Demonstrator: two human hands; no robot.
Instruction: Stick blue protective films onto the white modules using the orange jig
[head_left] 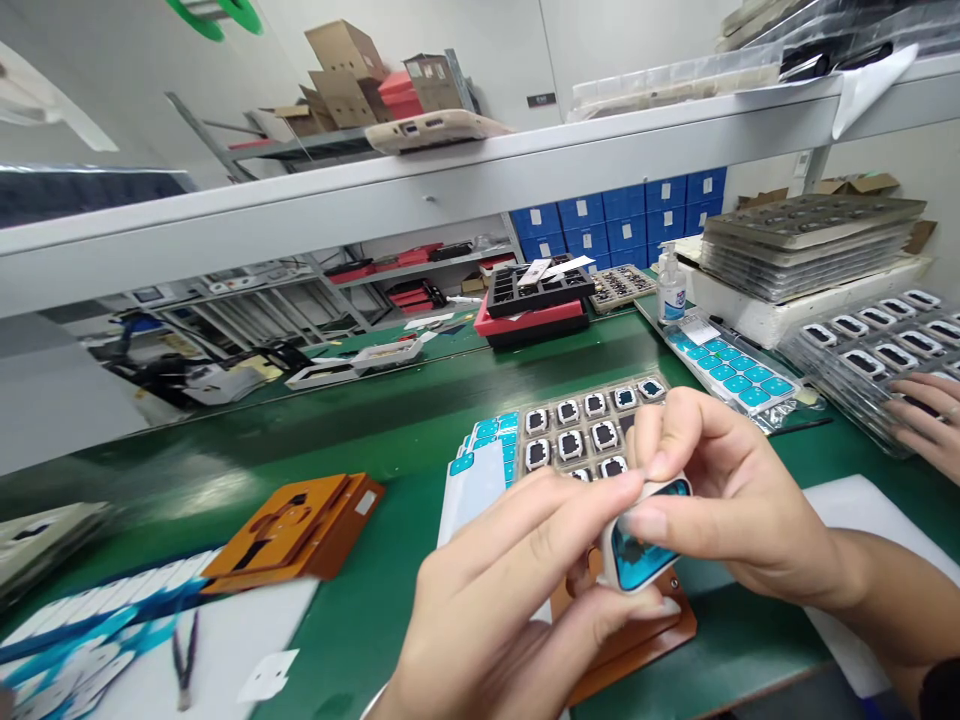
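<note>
My left hand (495,600) grips a small rounded-square smartwatch case (609,555) by its edge, fingers above and thumb below. The case has a pale frame, and a shiny blue film (643,562) covers its face. My right hand (720,490) pinches the same case from the other side, its thumb pressed on the blue face. Beneath the hands is an orange-brown fixture block (675,630), partly hidden. Just behind them lies a clear tray (551,430) of similar dark, white-rimmed parts. White sheets with blue film pieces (472,480) lie left of that tray.
Another orange fixture (300,525) sits at left, near black tweezers (185,660) on a white sheet. Another person's hand (930,420) rests on a parts tray (862,340) at right. A pump bottle (671,285) stands behind. A grey shelf beam (420,190) crosses overhead.
</note>
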